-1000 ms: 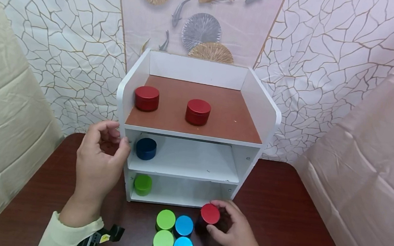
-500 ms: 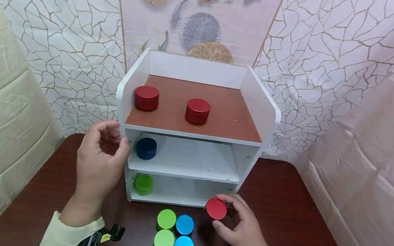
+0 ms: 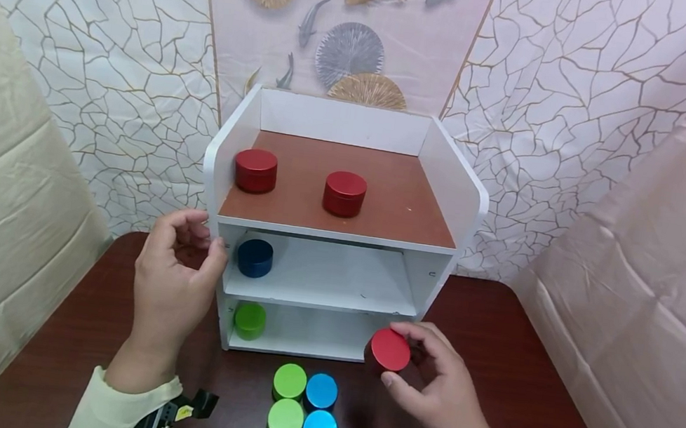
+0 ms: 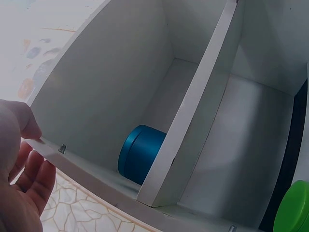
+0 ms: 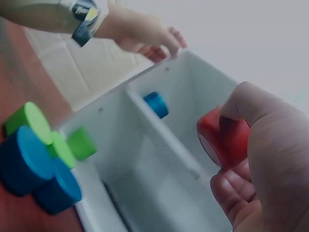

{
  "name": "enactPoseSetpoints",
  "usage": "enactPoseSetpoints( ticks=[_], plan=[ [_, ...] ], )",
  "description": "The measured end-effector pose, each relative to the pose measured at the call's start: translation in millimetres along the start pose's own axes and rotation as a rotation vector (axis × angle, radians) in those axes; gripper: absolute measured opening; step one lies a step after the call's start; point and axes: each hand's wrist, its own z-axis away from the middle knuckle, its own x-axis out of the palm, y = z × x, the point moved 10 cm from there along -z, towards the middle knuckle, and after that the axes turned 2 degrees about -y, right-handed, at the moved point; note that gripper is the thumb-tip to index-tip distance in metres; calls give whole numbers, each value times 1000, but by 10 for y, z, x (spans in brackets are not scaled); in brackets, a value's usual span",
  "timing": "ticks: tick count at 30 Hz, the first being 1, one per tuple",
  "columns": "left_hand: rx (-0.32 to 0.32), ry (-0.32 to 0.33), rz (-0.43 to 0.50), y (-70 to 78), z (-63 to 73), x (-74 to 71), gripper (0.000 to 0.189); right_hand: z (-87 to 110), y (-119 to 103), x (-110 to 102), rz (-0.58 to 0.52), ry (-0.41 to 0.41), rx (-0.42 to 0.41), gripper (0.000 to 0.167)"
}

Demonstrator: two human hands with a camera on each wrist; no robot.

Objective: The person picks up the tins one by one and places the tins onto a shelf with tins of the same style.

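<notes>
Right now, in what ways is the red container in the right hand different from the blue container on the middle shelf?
Colour: the red container is red, the blue container dark blue in the head view.
Support: the right hand grips the red container, while the blue container stands on the middle shelf.
Place: the red container is near the lower right front of the shelf unit, the blue container inside at the left.
Both are short and round.

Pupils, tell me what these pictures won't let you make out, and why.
Left wrist: end of blue cylinder, behind shelf board.
Left wrist: part of green cylinder, cut off by right edge.
Right wrist: part of red cylinder, behind right hand.
Right wrist: details of wrist device, blurred.
</notes>
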Motion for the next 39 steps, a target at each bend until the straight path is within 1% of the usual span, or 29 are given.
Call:
enactPoseSetpoints(
  ticks=[4, 10, 14, 18, 27, 33, 39],
  plan=[
    [2, 1, 4, -6, 0, 1, 42, -73, -164, -117, 14, 19, -13, 67],
    [4, 2, 7, -4, -5, 0, 41, -193, -419, -285, -4, 52, -18, 67],
    [4, 4, 4, 0, -2, -3, 41, -257, -597, -373, -5, 83, -50, 66],
    [0, 4, 3, -4, 2, -2, 41, -331, -764, -458, -61, 98, -79, 64],
    [1, 1, 0, 2, 0, -5, 41, -524, -1011, -606, -146, 95, -85, 57],
    [-1, 1, -2, 6, 1, -7, 41, -672, -1132, -659, -179, 96, -69, 54],
    [-2, 6, -1, 8, 6, -11, 41, -846, -1200, -697, -127, 106, -3, 50]
  ],
)
